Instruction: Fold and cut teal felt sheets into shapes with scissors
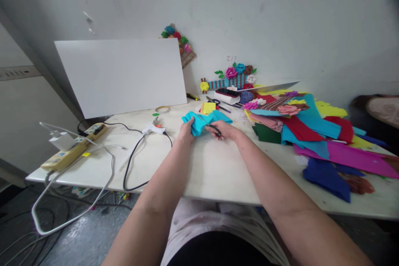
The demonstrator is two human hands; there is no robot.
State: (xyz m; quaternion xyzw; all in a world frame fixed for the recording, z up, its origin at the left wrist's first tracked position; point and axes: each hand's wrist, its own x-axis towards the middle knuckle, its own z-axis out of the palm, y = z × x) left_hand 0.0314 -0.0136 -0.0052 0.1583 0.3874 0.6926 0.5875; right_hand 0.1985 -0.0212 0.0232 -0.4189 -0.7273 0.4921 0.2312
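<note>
Turquoise paper (197, 126) is over the white table (218, 170), pinched by your left hand (186, 129). Your right hand (225, 129) is closed around the handles of the scissors (217, 132), and their blades are at this paper. Behind it lies a yellow piece (208, 108); the white glue gun (153, 128) rests to the left.

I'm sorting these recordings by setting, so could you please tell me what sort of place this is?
Probably a craft workspace: there is a glue gun, a pile of coloured sheets, and scissors in the right hand.
</note>
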